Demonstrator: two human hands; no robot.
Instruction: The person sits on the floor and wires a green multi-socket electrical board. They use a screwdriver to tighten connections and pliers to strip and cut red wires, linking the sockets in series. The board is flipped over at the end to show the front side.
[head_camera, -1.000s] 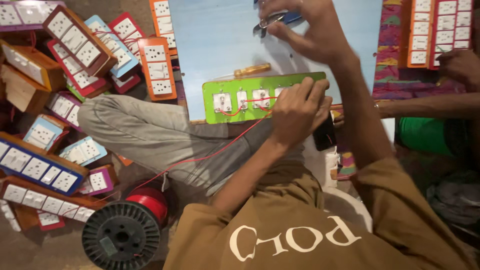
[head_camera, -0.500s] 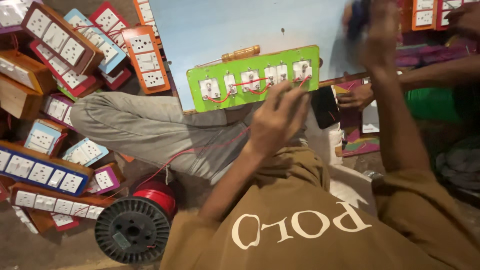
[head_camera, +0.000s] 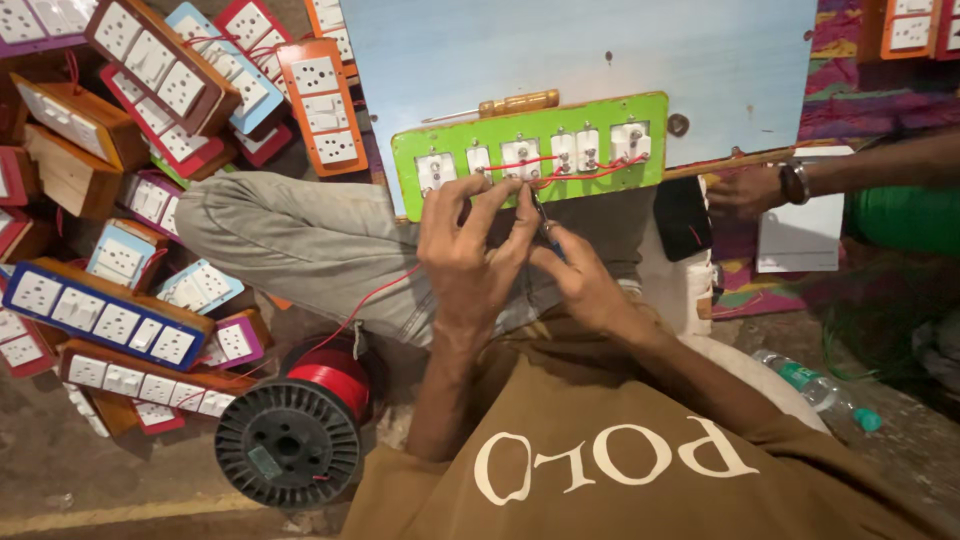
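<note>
A green switch board (head_camera: 530, 150) lies back-up across my lap, its terminals linked by red wire (head_camera: 570, 172). At the board's near edge, my left hand (head_camera: 465, 250) pinches the red wire with thumb and fingers. Close beside it on the right, my right hand (head_camera: 585, 285) holds a small blue-handled cutter (head_camera: 543, 222) with its tip at the same wire. The wire trails down over my grey trouser leg (head_camera: 300, 245) to a black spool of red wire (head_camera: 290, 440). A wooden-handled screwdriver (head_camera: 505, 104) rests just above the green board.
Several finished switch boards in coloured wooden boxes (head_camera: 105, 320) are piled at the left. A pale blue panel (head_camera: 600, 50) lies beyond the green board. Another person's hand with a wrist watch (head_camera: 745, 190) rests at the right, near a dark phone (head_camera: 683, 218). A plastic bottle (head_camera: 815, 390) lies at the lower right.
My right hand came down from high over the blue panel with the cutter and now meets my left hand at the green board's edge. The view shifted so the board sits more central.
</note>
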